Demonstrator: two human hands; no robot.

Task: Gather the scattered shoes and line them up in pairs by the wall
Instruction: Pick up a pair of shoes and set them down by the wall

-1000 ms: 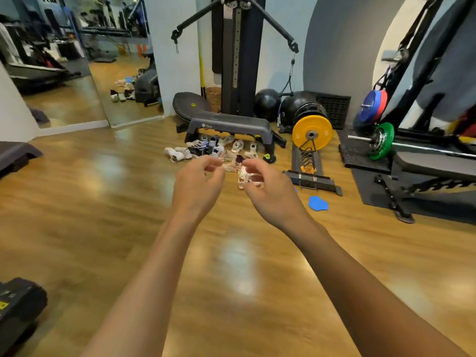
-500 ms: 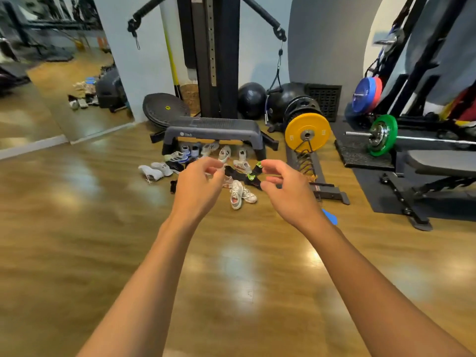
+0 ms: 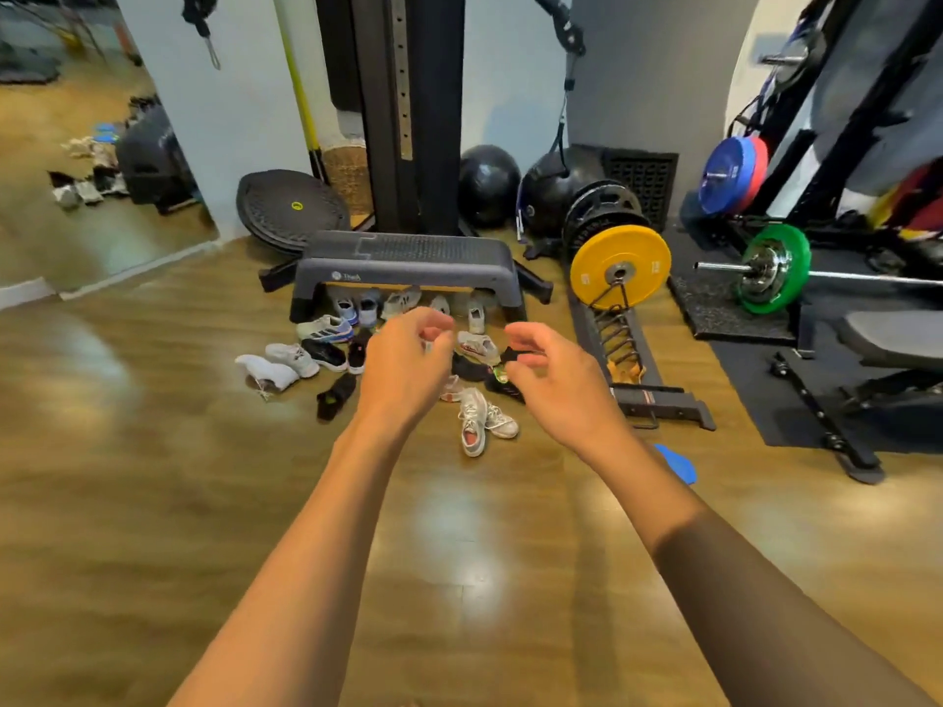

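mixed white and black shoes [image 3: 474, 421] scattered before the step bench [image 3: 408, 255]

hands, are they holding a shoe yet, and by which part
Nothing is held: left hand and right hand hover empty, fingers loosely curled, the shoes lying on the floor beyond.

left hand [image 3: 403, 369] | extended, loosely curled, empty || right hand [image 3: 556, 385] | same

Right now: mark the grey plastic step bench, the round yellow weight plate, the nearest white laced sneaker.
grey plastic step bench [image 3: 408, 250], head view, ribbed top
round yellow weight plate [image 3: 645, 262], head view, face beside hub
nearest white laced sneaker [image 3: 472, 423], head view, laces
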